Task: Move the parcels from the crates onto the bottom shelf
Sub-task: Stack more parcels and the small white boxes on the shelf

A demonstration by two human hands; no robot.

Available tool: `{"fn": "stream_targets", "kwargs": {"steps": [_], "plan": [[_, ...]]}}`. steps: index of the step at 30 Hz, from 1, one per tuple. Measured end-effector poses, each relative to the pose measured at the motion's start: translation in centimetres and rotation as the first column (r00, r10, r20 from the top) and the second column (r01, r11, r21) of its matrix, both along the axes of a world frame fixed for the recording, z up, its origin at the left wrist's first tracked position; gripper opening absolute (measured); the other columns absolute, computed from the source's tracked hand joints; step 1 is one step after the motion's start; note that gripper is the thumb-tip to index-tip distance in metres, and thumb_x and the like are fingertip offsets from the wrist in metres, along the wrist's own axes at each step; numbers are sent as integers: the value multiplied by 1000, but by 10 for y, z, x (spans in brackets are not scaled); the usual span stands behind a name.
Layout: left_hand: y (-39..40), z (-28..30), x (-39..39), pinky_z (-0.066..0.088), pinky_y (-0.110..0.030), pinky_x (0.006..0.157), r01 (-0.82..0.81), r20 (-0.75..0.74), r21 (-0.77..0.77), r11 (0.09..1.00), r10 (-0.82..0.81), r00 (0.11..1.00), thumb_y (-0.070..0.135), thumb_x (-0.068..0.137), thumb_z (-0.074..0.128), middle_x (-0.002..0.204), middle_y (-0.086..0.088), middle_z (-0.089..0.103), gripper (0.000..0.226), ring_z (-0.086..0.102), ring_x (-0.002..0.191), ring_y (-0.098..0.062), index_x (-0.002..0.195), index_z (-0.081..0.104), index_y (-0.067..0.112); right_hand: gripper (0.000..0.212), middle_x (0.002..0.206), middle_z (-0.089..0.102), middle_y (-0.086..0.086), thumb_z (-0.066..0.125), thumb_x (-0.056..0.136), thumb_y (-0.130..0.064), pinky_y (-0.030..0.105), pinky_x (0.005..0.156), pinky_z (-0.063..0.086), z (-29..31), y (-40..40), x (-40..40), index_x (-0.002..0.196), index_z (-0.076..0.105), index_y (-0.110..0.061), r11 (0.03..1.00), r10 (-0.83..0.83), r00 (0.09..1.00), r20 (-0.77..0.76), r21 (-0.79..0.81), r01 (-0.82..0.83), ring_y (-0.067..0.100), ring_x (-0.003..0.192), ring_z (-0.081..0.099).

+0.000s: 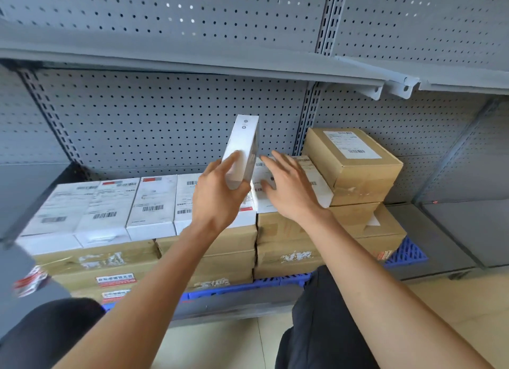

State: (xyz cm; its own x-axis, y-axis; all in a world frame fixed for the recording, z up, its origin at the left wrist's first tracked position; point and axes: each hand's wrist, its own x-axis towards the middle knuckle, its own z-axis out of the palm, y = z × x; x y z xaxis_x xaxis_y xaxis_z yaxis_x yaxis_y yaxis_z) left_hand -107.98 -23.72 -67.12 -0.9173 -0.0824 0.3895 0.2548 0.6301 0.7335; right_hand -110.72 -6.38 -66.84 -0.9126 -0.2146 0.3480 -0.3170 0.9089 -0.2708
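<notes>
Parcels in white wrapping (110, 211) are lying in a row on top of brown cartons (115, 261) at the left of the shelf. Next, the left hand (217, 195) is gripping a white box (242, 151) upright by its lower end. Just beside it, the right hand (289, 186) is hovering with fingers spread over a flat white parcel (319, 186), next to a stacked brown carton (355, 164).

A slim white parcel (242, 151) stands tilted on end above the white labelled parcels (110, 208) lying flat in a row atop brown cartons (209, 247), apparently on the bottom shelf.
</notes>
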Motion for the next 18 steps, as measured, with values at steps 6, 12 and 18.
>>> {"fn": "stream_targets", "kwargs": {"steps": [6, 12, 18], "plan": [[-68, -5, 22, 47, -21, 76, -64, 64, 154, 986, 55, 996, 31, 87, 67, 111, -7, 73, 58, 66, 101, -22, 143, 54, 37, 59, 154, 40, -2, 62, 96, -25, 47, 108, 41, -9, -77, 10, 150, 38, -21, 972, 208, 978, -33, -105, -210, 24, 138, 36], [-141, -11, 48, 54, -38, 97, -187, 138, 282, 941, 153, 978, 37, 82, 65, 119, 4, 73, 57, 68, 110, -17, 138, 57, 40, 54, 159, 34, -7, 57, 101, -22, 43, 106, 44, -24, -156, 21, 152, 37, -22, 893, 379, 925, 5, -265, -365, 22, 138, 42], [-207, -21, 72, 57, -44, 92, -292, 181, 364, 884, 241, 954, 32, 85, 65, 115, 5, 75, 55, 71, 103, -13, 139, 57, 39, 54, 161, 32, -2, 56, 102, -26, 34, 113, 33, -31, -228, 38, 152, 39, -17, 826, 520, 854, 30, -274, -493, 21, 142, 38]]}}
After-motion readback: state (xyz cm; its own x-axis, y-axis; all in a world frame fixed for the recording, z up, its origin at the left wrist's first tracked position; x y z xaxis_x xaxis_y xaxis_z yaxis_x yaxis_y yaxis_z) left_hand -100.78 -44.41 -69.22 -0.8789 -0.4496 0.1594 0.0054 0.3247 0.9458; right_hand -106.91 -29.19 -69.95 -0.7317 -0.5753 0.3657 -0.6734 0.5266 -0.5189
